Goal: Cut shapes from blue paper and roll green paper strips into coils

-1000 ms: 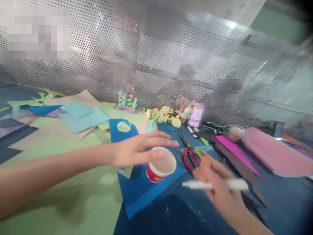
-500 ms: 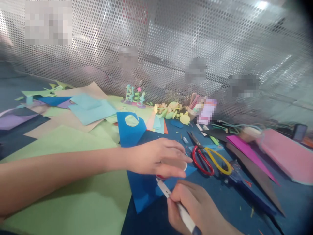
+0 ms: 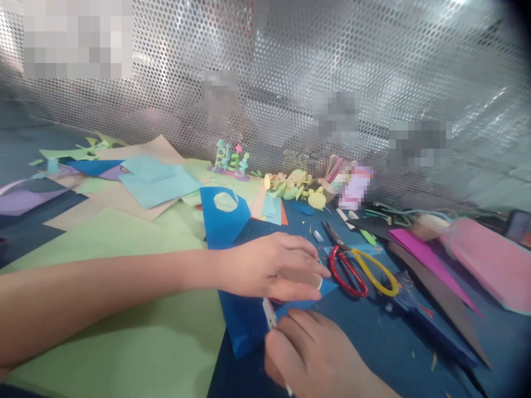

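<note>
1. A cup (image 3: 301, 276) is held under the left hand (image 3: 274, 271), with the thumb set along the near side and the fingers bent over the far side; most of it is hidden by that hand, and only part of the inside and the white rim are shown.
2. A white pen (image 3: 269, 312) is clamped in the right hand (image 3: 311, 354), just on the near side of the cup; its tip is aimed away, toward the cup's base, and whether the 2 are touching cannot be told.
3. Blue paper (image 3: 240, 331) is spread beneath the cup and the left hand, while a round hole is seen in the holed paper (image 3: 218, 229) beyond the left wrist.
4. Green paper (image 3: 145, 354) is crossed by the left forearm.
5. Scissors (image 3: 341, 245), with 1 red handle and 1 yellow, are laid just right of the left fingertips, blades pointed away.
6. A blue tool (image 3: 435, 326) is seen farther right of the pen grip, on the dark table (image 3: 360, 342).
7. Yellow cutouts (image 3: 317, 200) and small models (image 3: 232, 160) are lined up well beyond both hands, before a mesh panel (image 3: 282, 72).
</note>
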A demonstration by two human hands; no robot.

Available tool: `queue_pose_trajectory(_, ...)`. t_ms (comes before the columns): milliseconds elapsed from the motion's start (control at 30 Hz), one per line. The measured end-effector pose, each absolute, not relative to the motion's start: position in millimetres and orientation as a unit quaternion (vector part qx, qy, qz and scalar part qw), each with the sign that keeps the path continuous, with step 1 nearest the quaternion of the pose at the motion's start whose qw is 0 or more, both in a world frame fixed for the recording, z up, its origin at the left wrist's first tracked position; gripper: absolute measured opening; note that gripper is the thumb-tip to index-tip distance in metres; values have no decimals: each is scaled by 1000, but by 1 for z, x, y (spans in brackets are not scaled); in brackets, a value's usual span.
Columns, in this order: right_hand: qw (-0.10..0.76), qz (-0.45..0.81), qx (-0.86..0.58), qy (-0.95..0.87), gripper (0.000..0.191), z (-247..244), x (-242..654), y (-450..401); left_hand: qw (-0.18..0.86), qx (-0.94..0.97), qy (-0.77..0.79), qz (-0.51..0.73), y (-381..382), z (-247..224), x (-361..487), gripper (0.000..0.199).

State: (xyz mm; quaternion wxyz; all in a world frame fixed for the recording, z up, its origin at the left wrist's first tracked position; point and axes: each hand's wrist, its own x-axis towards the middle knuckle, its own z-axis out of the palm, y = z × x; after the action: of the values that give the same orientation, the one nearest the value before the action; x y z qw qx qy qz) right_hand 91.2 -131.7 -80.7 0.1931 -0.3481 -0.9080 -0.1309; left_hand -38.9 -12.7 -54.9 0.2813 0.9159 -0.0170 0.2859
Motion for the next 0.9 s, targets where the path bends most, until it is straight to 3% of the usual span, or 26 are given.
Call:
queue_pose_trajectory(400, 183, -136, -359, -905, 25, -80, 104, -142, 267, 918, -10, 295, -14, -56, -37, 33)
queue_pose_trajectory(667, 202, 72, -380, -900, 22, -61, 130, -139, 263, 921, -2, 288, -13, -56, -36, 33)
queue_pose_trajectory(900, 238, 170, -451, -843, 16, -73, 155, -132, 256, 923, -1, 289, -13, -57, -36, 35)
